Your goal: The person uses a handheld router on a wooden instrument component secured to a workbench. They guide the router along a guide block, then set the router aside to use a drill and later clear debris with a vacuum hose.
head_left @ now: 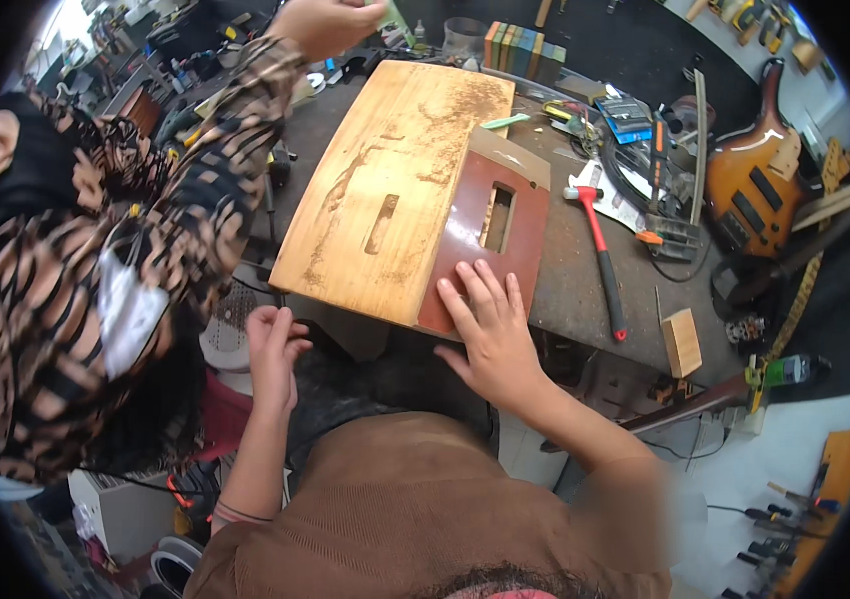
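My right hand (490, 334) lies flat with spread fingers on the near end of a glossy reddish-brown template (460, 240), which has a rectangular slot cut through it. The template rests on the right part of a pale wooden board (345, 190). A shallow, narrow recess and brown sawdust mark the board's face. Off the board's near left corner, my left hand (275, 354) is raised, its fingers loosely bent and apart, with nothing visible in them. A small light-green strip (505, 121) lies at the template's far end.
Close on the left is another person in a patterned sleeve (235, 130), one hand (325, 28) raised over the bench's far side. Right of the board lie a red-and-black hammer (600, 255), a clamp (670, 238) and a wood block (682, 342). A sunburst guitar body (760, 185) stands farther right.
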`<action>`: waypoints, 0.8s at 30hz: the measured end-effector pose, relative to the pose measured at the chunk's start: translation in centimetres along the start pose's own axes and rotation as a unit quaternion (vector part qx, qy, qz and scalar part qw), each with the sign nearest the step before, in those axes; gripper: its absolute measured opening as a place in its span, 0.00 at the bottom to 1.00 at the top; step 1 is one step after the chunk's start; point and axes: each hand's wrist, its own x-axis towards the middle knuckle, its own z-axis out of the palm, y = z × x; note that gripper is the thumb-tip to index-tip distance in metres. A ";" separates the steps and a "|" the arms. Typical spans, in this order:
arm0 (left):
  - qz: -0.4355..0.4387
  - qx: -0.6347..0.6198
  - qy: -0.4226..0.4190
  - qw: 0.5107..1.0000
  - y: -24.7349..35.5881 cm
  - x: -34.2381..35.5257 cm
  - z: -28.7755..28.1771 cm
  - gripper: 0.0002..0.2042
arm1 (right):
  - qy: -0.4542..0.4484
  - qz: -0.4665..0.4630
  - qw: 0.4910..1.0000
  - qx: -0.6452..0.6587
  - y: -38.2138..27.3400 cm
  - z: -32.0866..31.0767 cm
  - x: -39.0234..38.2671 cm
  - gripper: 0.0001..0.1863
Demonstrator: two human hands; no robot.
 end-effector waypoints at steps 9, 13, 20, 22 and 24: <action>-0.225 -0.290 -0.198 0.909 0.4 3.4 4.6 0.22 | -0.048 0.015 0.997 -0.058 0.7 -1.7 -1.5 0.41; -0.219 -0.333 -0.199 0.895 -0.4 3.8 5.3 0.21 | 0.043 0.008 0.994 -0.097 1.8 -1.4 -2.1 0.39; -0.213 -0.369 -0.243 0.871 -2.1 4.4 3.8 0.22 | 0.134 0.050 0.989 0.023 3.0 -8.6 -0.4 0.36; -0.212 -0.391 -0.265 0.855 -1.9 3.6 2.9 0.24 | 0.110 0.043 0.993 -0.018 2.4 -8.4 -0.6 0.38; -0.196 -0.369 -0.348 0.839 -2.6 3.5 1.2 0.25 | 0.093 0.046 0.994 -0.041 2.6 -6.6 -2.0 0.38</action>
